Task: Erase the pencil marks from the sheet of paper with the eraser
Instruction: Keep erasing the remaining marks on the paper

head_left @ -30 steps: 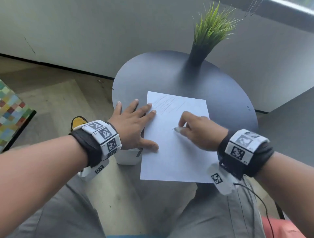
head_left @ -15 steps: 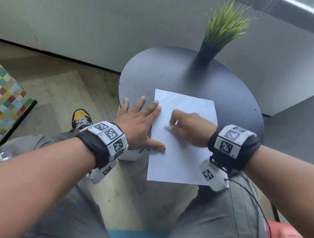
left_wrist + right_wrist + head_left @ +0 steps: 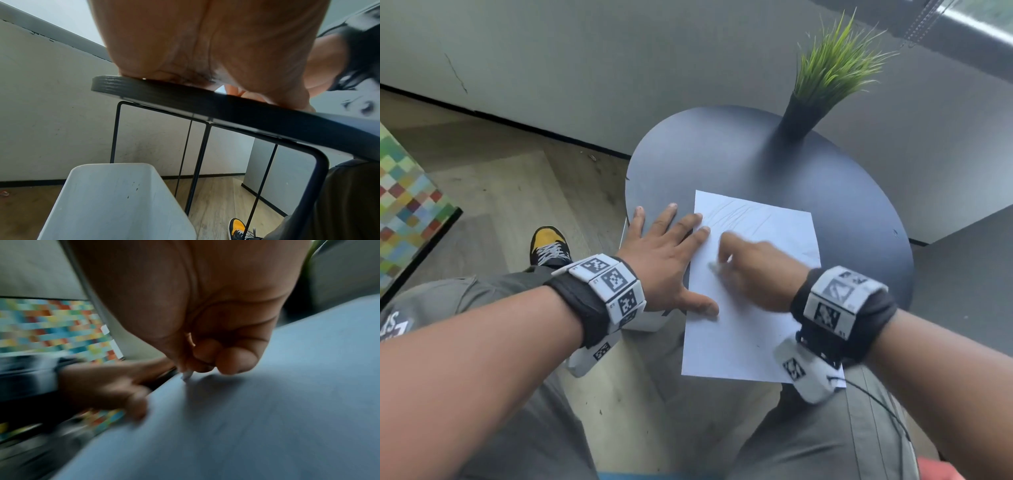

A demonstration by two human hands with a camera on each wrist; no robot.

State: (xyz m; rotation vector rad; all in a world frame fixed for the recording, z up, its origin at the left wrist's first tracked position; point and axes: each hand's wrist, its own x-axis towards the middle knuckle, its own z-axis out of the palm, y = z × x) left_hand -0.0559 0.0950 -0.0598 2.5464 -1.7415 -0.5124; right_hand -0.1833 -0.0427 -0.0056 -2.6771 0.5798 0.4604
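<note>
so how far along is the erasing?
Mid-job. Right hand pinches the eraser on the sheet of paper; left hand pins its edge. Faint pencil marks remain near the far edge. The near part looks unmarked.

I see the sheet of paper lying on the round table, at its near side. The potted plant stands behind the sheet, at the far edge. My left hand rests flat on the sheet's left edge. My right hand is on the sheet, right of the left hand, and I think the eraser touches the paper. Under the table's left side stands a bin.
</note>
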